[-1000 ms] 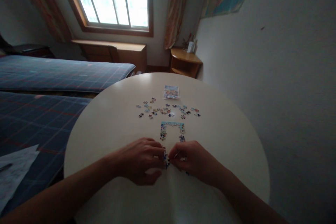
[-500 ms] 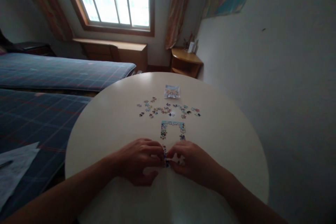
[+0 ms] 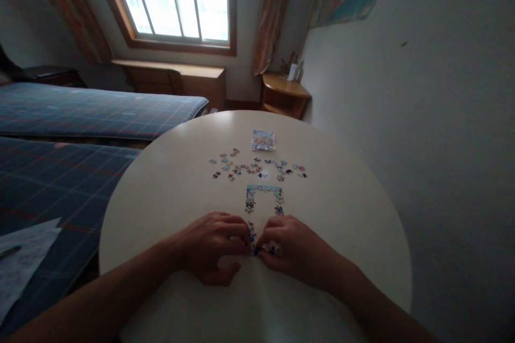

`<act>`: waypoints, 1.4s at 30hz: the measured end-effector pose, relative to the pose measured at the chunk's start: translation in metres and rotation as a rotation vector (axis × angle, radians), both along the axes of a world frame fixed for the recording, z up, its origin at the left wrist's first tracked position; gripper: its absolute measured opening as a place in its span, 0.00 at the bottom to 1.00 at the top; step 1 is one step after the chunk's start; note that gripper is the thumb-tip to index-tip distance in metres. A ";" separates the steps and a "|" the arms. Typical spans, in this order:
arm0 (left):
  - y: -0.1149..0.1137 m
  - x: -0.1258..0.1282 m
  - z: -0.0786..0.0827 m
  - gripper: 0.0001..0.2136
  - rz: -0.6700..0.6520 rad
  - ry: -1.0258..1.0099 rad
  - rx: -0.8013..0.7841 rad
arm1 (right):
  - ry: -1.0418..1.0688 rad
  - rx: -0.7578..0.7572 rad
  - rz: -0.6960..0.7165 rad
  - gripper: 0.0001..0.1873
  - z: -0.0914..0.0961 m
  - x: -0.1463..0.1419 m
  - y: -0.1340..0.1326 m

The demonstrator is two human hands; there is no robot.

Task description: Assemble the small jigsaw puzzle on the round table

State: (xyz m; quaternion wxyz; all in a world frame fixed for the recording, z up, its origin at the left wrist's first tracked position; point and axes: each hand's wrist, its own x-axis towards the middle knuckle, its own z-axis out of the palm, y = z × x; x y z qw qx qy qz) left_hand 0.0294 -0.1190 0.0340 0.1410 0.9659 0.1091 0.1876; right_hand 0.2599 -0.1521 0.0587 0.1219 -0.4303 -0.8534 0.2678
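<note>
Between my two hands, a short strip of joined jigsaw pieces (image 3: 251,231) lies on the table near me. My left hand (image 3: 219,246) bends its fingers against the strip's left side, with the thumb held apart below. From the right, my right hand (image 3: 295,249) pinches a jigsaw piece (image 3: 255,250) at the strip's lower end; the fingers partly hide it. Just beyond is a three-sided jigsaw border (image 3: 265,188), open towards me. Farther back, loose jigsaw pieces (image 3: 253,169) are scattered in a band, some upturned or dark.
A small picture packet (image 3: 263,140) lies behind the loose pieces on the round white table (image 3: 173,187). Beds with plaid covers (image 3: 100,112) stand to the left, with paper sheets (image 3: 28,257) and a pen. A white wall (image 3: 442,134) runs along the right.
My right fingers have shifted slightly at the strip's lower end, and the piece there has turned a little. My left hand has barely moved.
</note>
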 end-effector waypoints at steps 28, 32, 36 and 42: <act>-0.001 0.001 -0.005 0.09 0.028 -0.038 -0.002 | 0.133 -0.259 -0.170 0.03 0.020 0.045 -0.001; -0.004 0.010 -0.010 0.05 0.071 -0.090 0.041 | 0.142 -0.273 -0.205 0.05 0.014 0.046 -0.005; -0.010 0.025 -0.014 0.09 0.106 -0.056 0.044 | 0.135 -0.248 -0.224 0.07 0.011 0.049 -0.007; -0.015 0.039 -0.013 0.07 0.094 -0.018 0.044 | 0.120 -0.136 -0.195 0.15 0.013 0.047 -0.014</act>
